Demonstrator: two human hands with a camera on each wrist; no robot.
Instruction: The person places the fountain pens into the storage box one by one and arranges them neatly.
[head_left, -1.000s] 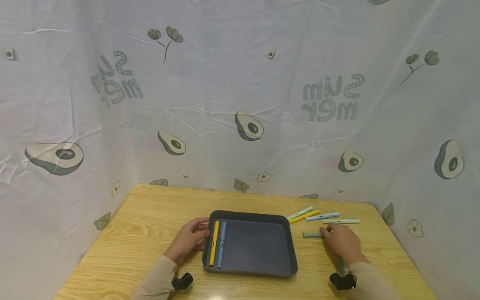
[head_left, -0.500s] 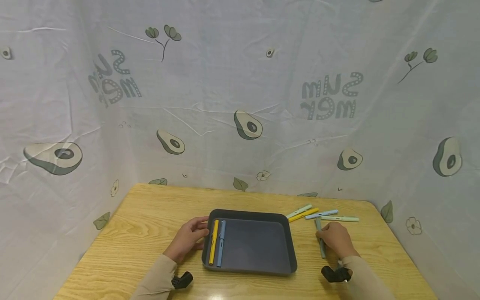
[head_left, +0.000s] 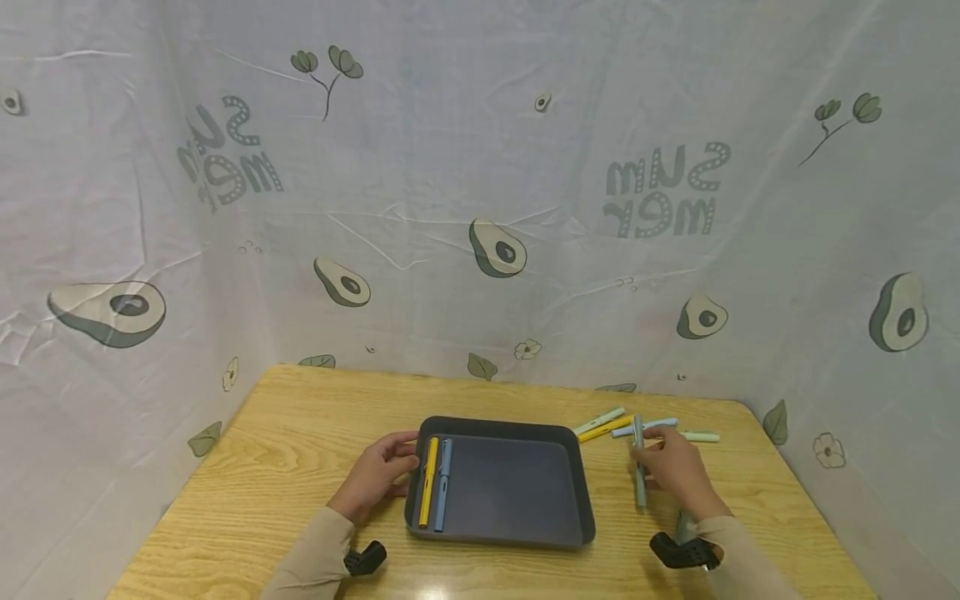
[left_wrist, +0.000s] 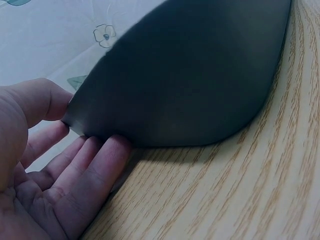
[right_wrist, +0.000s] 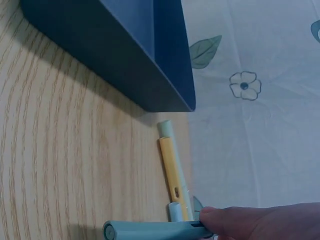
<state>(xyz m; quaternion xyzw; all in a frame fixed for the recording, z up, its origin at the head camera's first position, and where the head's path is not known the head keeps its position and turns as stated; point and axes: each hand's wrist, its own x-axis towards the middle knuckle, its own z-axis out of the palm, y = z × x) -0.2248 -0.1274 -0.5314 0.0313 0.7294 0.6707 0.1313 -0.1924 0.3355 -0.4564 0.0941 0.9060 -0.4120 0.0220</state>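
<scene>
My right hand (head_left: 677,468) pinches a grey-green pen (head_left: 641,490) to the right of the tray, its length pointing away from me. In the right wrist view the blunt end of that pen (right_wrist: 150,230) shows, with a fingertip on its far part. My left hand (head_left: 377,477) holds the left side of a dark grey tray (head_left: 510,542). Seen from the left wrist, the thumb is at the rim and the other fingers touch the tray's outer wall (left_wrist: 185,80). Inside the tray, a yellow pen (head_left: 428,487) and a blue pen (head_left: 443,492) lie side by side at the left.
Behind the right hand lie a pale green pen (head_left: 602,419), a yellow pen (head_left: 604,429), a light blue pen (head_left: 662,422) and another pale green pen (head_left: 702,437), partly covered by the hand. A printed curtain (head_left: 420,333) surrounds the wooden table (head_left: 315,408).
The grey-green pen has turned from lying crosswise to pointing away from me, and has shifted slightly farther away since half a second ago. My left hand and the tray have stayed put.
</scene>
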